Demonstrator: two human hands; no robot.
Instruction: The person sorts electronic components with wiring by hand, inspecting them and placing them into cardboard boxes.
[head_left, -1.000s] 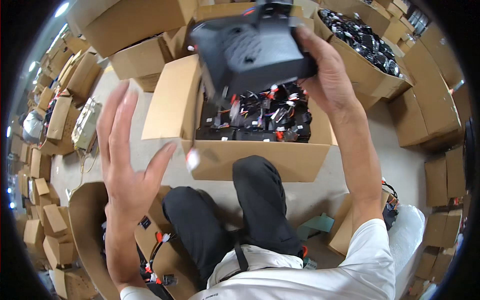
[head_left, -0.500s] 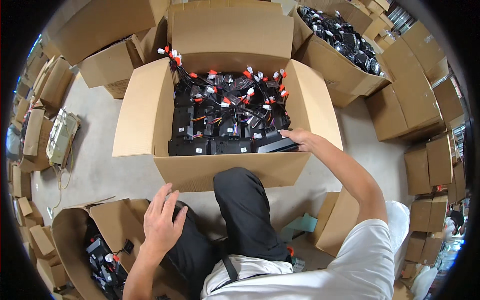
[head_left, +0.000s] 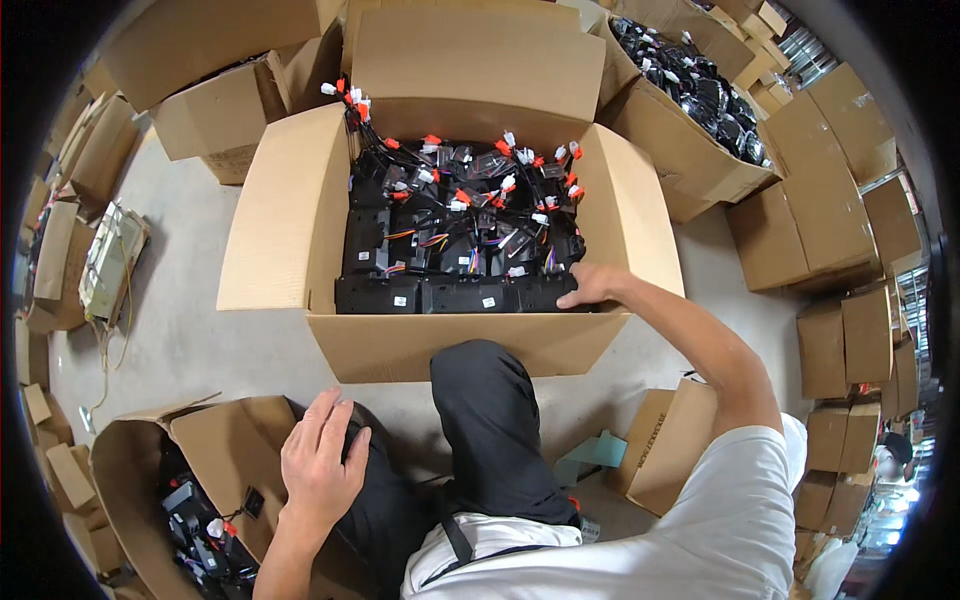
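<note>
A large open cardboard box (head_left: 464,348) stands in front of me. Rows of black plastic units (head_left: 458,296) fill it, with red and white connectors (head_left: 462,199) on black cables lying over the rear rows. My right hand (head_left: 598,285) is at the front right corner inside the box. Its thumb and fingers are round the right end of a black plastic unit (head_left: 540,294), which lies flat in the front row; the fingertips are partly hidden. Over my left thigh hovers my left hand (head_left: 324,462), fingers stretched out, holding nothing.
At lower left a cardboard box (head_left: 128,478) holds more black units with cables. Another box (head_left: 668,150) at the far right is full of black wrapped parts. A pale device with a cord (head_left: 112,262) lies on the floor at left. Stacked cartons (head_left: 808,200) line the right side.
The tilted black unit under my right hand has gone down flat into the front row. My right hand stays at that corner. The view has shifted slightly; my left hand is still open.
</note>
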